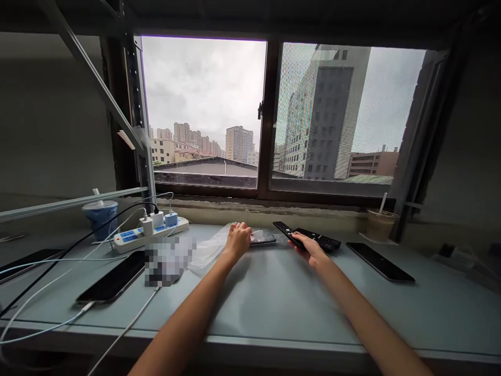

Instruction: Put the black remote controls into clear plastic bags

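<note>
My right hand (311, 249) is closed around a black remote control (287, 228), its far end raised off the table and tilted up to the left. Just behind and right of it, more black remotes (323, 240) lie on the table, partly hidden by the hand and the held one. My left hand (238, 241) has curled fingers closed on a clear plastic bag (207, 253) that spreads out to its left. Beside those fingers, another dark remote (263, 239) lies flat, with clear plastic around it.
A phone (379, 261) lies at right near an iced drink cup (379, 224). At left are a plugged-in phone (113, 277), a power strip (133, 237) with chargers, loose cables and a blue cup (99, 216). A window (270, 120) stands behind the table (274, 313).
</note>
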A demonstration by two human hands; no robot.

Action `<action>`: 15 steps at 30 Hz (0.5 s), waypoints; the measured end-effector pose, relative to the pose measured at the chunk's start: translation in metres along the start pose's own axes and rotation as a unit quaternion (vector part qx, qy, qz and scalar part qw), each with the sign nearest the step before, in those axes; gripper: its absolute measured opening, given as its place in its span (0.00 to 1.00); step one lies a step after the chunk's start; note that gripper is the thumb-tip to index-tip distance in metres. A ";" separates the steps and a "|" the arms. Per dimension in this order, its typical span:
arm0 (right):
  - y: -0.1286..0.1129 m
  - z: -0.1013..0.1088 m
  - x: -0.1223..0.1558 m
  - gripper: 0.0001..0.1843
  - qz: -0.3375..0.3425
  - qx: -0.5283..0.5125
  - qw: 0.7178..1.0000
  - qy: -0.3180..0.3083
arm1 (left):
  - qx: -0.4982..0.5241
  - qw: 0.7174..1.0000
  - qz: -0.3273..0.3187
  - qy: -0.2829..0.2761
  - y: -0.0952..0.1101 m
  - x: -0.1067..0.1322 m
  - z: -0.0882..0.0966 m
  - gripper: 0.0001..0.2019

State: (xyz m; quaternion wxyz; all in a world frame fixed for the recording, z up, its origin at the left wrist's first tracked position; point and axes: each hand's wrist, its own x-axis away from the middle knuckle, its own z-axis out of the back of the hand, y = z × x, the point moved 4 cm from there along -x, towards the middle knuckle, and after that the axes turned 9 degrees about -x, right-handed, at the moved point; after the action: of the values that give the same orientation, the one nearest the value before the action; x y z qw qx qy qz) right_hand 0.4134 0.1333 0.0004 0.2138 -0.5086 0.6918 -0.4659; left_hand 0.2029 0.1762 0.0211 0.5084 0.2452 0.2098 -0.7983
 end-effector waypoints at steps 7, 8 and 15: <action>-0.002 0.004 -0.004 0.22 0.083 0.024 0.996 0.028 | 0.015 0.999 -0.022 -0.020 0.006 0.001 -0.003 0.09; -0.002 0.005 -0.006 0.23 0.105 0.033 0.993 0.029 | 0.019 0.999 -0.030 -0.024 0.008 0.001 -0.004 0.10; -0.006 0.011 -0.020 0.25 0.265 0.167 0.950 0.013 | 0.045 0.998 -0.044 -0.008 0.022 0.005 0.004 0.19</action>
State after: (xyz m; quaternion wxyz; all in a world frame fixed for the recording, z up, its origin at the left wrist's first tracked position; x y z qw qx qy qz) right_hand 0.4331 0.1464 -0.0029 0.4023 -0.2579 0.7165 -0.5082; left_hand 0.2203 0.1623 0.0193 0.4629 0.2519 0.1804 -0.8305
